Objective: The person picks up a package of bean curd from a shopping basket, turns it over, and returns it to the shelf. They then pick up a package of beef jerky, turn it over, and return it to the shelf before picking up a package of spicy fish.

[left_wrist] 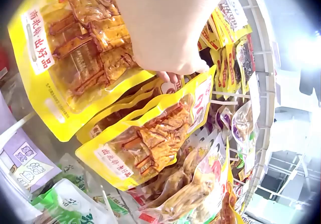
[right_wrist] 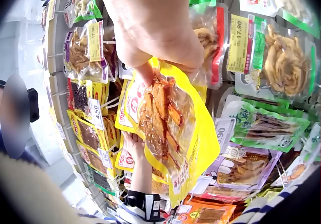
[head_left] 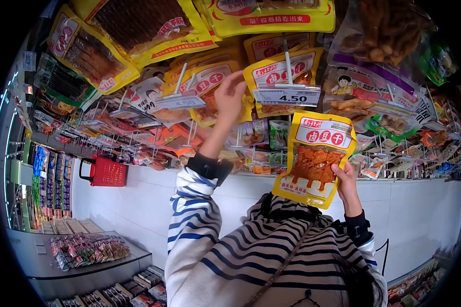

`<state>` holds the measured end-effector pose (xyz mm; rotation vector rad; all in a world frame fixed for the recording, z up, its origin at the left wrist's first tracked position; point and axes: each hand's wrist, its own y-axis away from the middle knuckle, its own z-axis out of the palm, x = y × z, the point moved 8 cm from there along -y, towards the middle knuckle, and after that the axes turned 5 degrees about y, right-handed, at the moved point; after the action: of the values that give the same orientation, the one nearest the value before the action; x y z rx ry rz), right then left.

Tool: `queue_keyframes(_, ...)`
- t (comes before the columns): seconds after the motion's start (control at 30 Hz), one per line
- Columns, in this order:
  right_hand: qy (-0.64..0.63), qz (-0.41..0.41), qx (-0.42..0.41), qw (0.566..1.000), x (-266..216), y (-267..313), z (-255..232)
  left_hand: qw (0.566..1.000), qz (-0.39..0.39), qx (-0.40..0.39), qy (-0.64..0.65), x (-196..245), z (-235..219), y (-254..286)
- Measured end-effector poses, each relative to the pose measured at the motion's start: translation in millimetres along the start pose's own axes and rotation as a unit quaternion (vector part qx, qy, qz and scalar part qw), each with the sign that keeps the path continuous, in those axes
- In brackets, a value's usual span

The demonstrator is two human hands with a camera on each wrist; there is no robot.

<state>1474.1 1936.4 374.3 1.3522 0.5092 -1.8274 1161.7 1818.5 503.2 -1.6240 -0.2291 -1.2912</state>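
Note:
My right hand (head_left: 347, 181) grips a yellow packet of dried tofu (head_left: 318, 158) by its side edge, thumb on the front. The packet hangs in front of the striped top, its printed face towards the head camera. In the right wrist view the same packet (right_wrist: 173, 128) tilts below the right hand (right_wrist: 155, 33). My left hand (head_left: 229, 100) reaches between two hooks of matching packets, its fingers by the edge of the hanging dried tofu packet (head_left: 261, 71). In the left wrist view, the left hand (left_wrist: 168, 28) partly covers its fingertips among the yellow packets (left_wrist: 150, 143).
A price tag (head_left: 289, 97) reading 4.50 sticks out before the right-hand packets; another tag (head_left: 182, 101) stands left. Metal hooks with many snack bags surround the hands. A red basket (head_left: 105, 171) is by the white panel at left, with a low display (head_left: 89, 250) beyond.

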Motion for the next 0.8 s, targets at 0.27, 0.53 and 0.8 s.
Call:
queue_keyframes(0.27, -0.003, -0.002, 0.001, 1.000, 1, -1, -1, 0.996, -0.040, -0.030, 0.068, -1, 4, -2)
queue_keyframes(0.53, 0.004, 0.003, 0.000, 1.000, 3, -1, -2, 0.979, -0.095, -0.094, 0.153, -13, 21, -2)
queue_keyframes(0.8, 0.001, -0.002, 0.004, 1.000, 0, 0, -1, 0.983, -0.096, -0.128, 0.095, -22, 34, 10)
